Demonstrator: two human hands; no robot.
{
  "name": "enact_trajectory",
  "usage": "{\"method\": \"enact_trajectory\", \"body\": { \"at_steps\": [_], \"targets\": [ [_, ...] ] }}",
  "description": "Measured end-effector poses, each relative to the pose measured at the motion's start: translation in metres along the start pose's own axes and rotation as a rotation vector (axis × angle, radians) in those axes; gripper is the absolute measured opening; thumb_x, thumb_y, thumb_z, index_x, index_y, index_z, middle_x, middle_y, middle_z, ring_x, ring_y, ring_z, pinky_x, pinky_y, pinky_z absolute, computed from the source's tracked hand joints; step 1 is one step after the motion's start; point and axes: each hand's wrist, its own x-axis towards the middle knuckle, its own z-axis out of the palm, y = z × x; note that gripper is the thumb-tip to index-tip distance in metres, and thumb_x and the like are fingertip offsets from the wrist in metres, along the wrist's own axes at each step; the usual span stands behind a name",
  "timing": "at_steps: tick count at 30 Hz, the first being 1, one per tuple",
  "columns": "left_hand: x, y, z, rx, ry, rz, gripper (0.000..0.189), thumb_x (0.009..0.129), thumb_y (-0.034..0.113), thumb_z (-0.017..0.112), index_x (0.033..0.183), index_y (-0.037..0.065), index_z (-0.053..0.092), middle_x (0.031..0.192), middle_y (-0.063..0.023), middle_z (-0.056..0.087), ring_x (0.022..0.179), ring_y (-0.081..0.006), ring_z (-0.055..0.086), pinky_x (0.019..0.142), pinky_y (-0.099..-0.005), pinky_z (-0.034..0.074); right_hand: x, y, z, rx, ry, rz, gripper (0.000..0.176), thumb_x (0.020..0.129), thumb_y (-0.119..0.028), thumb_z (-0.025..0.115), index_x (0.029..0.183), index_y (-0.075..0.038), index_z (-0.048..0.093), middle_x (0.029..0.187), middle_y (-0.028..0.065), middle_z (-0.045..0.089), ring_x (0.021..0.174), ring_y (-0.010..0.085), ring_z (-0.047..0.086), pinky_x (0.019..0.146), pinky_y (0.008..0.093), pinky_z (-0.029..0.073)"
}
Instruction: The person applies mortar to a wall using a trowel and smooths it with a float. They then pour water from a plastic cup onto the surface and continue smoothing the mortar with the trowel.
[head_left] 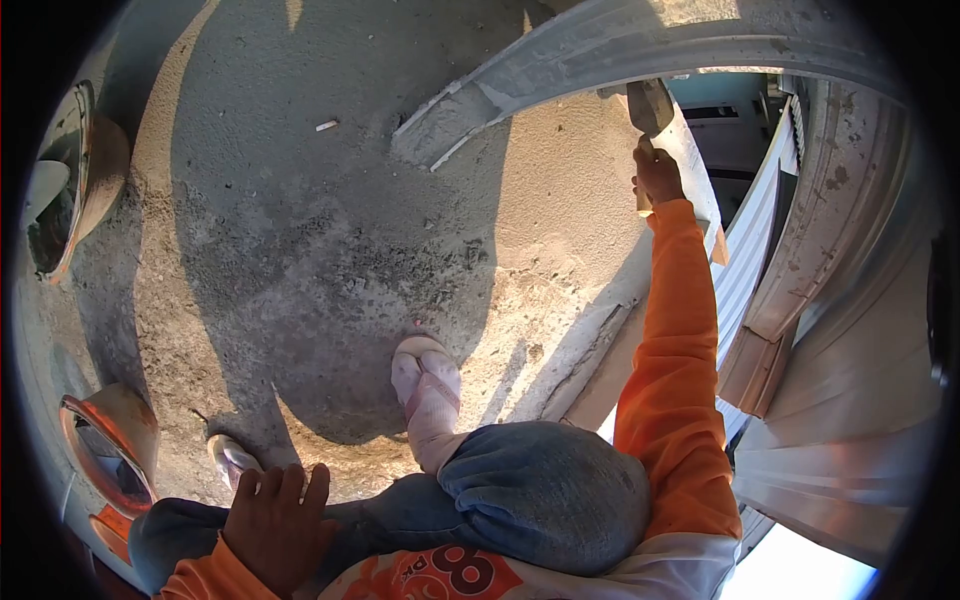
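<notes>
My right hand (657, 176), at the end of an outstretched arm in an orange sleeve, is closed round the handle of a trowel (651, 108). The grey metal blade points away from me, over the edge of the sunlit cement surface (570, 160) and just below a grey curved-looking beam (600, 55). My left hand (280, 525) lies on my bent leg in blue jeans, with its fingers apart and nothing in it. Whether the blade touches the cement cannot be made out.
Two buckets, one lower (140, 425) and one higher (103, 175), stand at the left. My sandalled foot (428, 385) is on rough cement. A small white stick (327, 126) lies farther off. Along the right runs an edge with corrugated metal sheeting (750, 250) and a drop beyond.
</notes>
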Motion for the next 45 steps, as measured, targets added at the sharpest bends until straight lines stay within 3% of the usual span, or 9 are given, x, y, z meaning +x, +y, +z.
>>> {"method": "enact_trajectory", "body": {
  "at_steps": [9, 14, 18, 24, 26, 30, 31, 37, 45],
  "targets": [
    [-0.003, 0.007, -0.002, -0.006, 0.012, -0.032, 0.061, 0.068, 0.032, 0.073, 0.117, 0.004, 0.049, 0.099, -0.0105, 0.054, 0.092, -0.0256, 0.056, 0.081, -0.0410, 0.042, -0.038, 0.013, -0.012, 0.174, -0.004, 0.166, 0.041, 0.089, -0.034, 0.059, 0.110, 0.001, 0.054, 0.081, 0.0106, 0.057, 0.065, 0.0195, 0.061, 0.051, 0.0325, 0.051],
    [-0.001, 0.004, 0.001, 0.019, -0.014, -0.001, 0.062, 0.067, 0.033, 0.074, 0.116, 0.003, 0.049, 0.098, -0.0101, 0.054, 0.092, -0.0253, 0.056, 0.080, -0.0406, 0.042, -0.059, 0.014, -0.023, 0.364, 0.078, 0.148, 0.038, 0.090, -0.034, 0.055, 0.107, 0.000, 0.052, 0.077, 0.0091, 0.055, 0.063, 0.0194, 0.060, 0.050, 0.0325, 0.052],
    [0.001, 0.003, 0.001, 0.018, 0.012, 0.009, 0.062, 0.067, 0.032, 0.074, 0.116, 0.003, 0.050, 0.097, -0.0098, 0.054, 0.092, -0.0249, 0.056, 0.080, -0.0405, 0.042, -0.054, -0.005, -0.018, 0.738, -0.057, -0.033, 0.041, 0.092, -0.040, 0.051, 0.102, 0.000, 0.051, 0.076, 0.0086, 0.054, 0.060, 0.0185, 0.059, 0.050, 0.0316, 0.050],
    [-0.004, 0.006, -0.001, -0.011, 0.007, -0.006, 0.063, 0.065, 0.031, 0.075, 0.116, 0.004, 0.050, 0.097, -0.0096, 0.054, 0.091, -0.0244, 0.056, 0.078, -0.0403, 0.042, -0.031, -0.041, 0.034, 0.548, -0.002, 0.138, 0.045, 0.090, -0.043, 0.050, 0.101, 0.001, 0.053, 0.075, 0.0095, 0.056, 0.059, 0.0191, 0.061, 0.051, 0.0324, 0.051],
    [-0.004, 0.006, 0.001, -0.010, -0.002, -0.011, 0.063, 0.065, 0.031, 0.075, 0.117, 0.004, 0.050, 0.097, -0.0094, 0.054, 0.091, -0.0245, 0.056, 0.079, -0.0405, 0.042, -0.022, -0.039, 0.049, 0.282, 0.109, -0.019, 0.049, 0.090, -0.042, 0.049, 0.107, 0.004, 0.053, 0.077, 0.0164, 0.060, 0.060, 0.0242, 0.066, 0.054, 0.0359, 0.053],
    [-0.002, 0.005, 0.001, 0.010, 0.011, -0.003, 0.064, 0.065, 0.032, 0.075, 0.117, 0.004, 0.050, 0.097, -0.0091, 0.053, 0.091, -0.0246, 0.056, 0.079, -0.0410, 0.042, -0.010, -0.021, 0.067, -0.065, 0.190, -0.174, 0.050, 0.088, -0.046, 0.046, 0.101, 0.001, 0.056, 0.095, 0.0183, 0.064, 0.085, 0.0327, 0.066, 0.080, 0.0402, 0.049],
    [-0.002, 0.005, 0.002, 0.011, 0.009, 0.001, 0.064, 0.065, 0.032, 0.075, 0.117, 0.004, 0.050, 0.097, -0.0091, 0.053, 0.091, -0.0246, 0.056, 0.079, -0.0410, 0.042, -0.002, -0.016, 0.069, 0.017, 0.164, -0.065, 0.048, 0.088, -0.047, 0.045, 0.101, -0.002, 0.055, 0.104, 0.0175, 0.063, 0.098, 0.0346, 0.062, 0.087, 0.0409, 0.046],
    [-0.002, 0.005, 0.005, 0.011, 0.003, -0.006, 0.064, 0.066, 0.032, 0.074, 0.118, 0.004, 0.050, 0.097, -0.0092, 0.053, 0.091, -0.0247, 0.056, 0.079, -0.0409, 0.041, 0.039, 0.041, 0.087, -0.374, 0.402, -0.283, 0.047, 0.088, -0.047, 0.046, 0.105, -0.005, 0.053, 0.100, 0.0172, 0.065, 0.094, 0.0371, 0.063, 0.085, 0.0429, 0.047],
    [-0.005, -0.002, 0.007, -0.017, -0.038, -0.053, 0.063, 0.068, 0.032, 0.073, 0.119, 0.003, 0.049, 0.098, -0.0106, 0.055, 0.091, -0.0262, 0.058, 0.081, -0.0411, 0.042, -0.038, 0.037, 0.068, -0.203, 0.420, -0.062, 0.044, 0.081, -0.041, 0.059, 0.112, -0.012, 0.054, 0.101, 0.0177, 0.062, 0.098, 0.0366, 0.059, 0.083, 0.0438, 0.047]
  ]
}}
